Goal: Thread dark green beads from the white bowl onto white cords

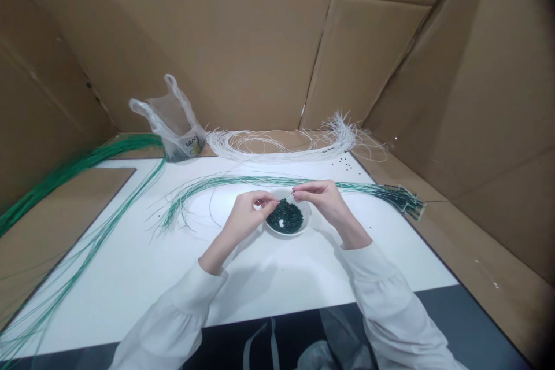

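Observation:
A white bowl (304, 221) holds many small dark green beads (289, 217), with a small white patch among them. My left hand (251, 213) is over the bowl's left rim, thumb and forefinger pinched together. On the other side, my right hand (324, 199) pinches over the right rim. A short piece of thin white cord (291, 196) spans the small space between my fingertips. From the left hand, a thin strand (211, 206) curves out over the table. Whether a bead sits in either pinch is too small to tell.
Behind the bowl lies a bundle of green strands (243, 179), its right end thick with dark beads (401, 199). A white cord coil (277, 156) and plastic bag (182, 141) stand farther back. More green strands (99, 153) hang left. Loose beads (347, 165) dot the white table (165, 277); cardboard walls surround it.

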`<act>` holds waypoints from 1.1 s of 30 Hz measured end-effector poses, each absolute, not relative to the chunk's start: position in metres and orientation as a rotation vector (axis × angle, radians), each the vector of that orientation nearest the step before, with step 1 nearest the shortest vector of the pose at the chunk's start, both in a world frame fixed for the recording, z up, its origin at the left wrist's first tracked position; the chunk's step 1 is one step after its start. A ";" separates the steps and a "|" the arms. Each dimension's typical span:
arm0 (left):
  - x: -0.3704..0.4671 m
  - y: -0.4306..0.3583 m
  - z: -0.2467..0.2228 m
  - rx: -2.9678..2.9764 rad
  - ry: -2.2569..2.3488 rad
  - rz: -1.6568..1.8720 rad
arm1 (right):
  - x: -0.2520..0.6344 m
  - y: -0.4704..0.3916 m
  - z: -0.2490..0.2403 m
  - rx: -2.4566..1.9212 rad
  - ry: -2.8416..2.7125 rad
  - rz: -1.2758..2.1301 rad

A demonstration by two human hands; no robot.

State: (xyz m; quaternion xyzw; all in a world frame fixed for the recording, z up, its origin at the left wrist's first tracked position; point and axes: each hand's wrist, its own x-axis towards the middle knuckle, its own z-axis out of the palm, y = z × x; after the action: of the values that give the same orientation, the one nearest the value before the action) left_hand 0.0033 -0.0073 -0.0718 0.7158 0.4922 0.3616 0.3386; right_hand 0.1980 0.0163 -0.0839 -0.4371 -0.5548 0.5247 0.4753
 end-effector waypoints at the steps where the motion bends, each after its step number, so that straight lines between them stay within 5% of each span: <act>1: 0.003 -0.007 -0.072 1.864 1.282 0.944 | 0.198 0.016 -0.084 -1.067 -1.357 1.284; 33: 0.003 -0.007 -0.075 1.868 1.348 0.946 | 0.198 0.013 -0.076 -1.102 -1.571 1.253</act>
State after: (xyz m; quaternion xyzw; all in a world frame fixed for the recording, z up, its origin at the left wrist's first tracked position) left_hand 0.0028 -0.0068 -0.0749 0.7106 0.5130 0.3600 0.3199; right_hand 0.1981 0.0127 -0.0760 -0.4380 -0.6246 0.4980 0.4124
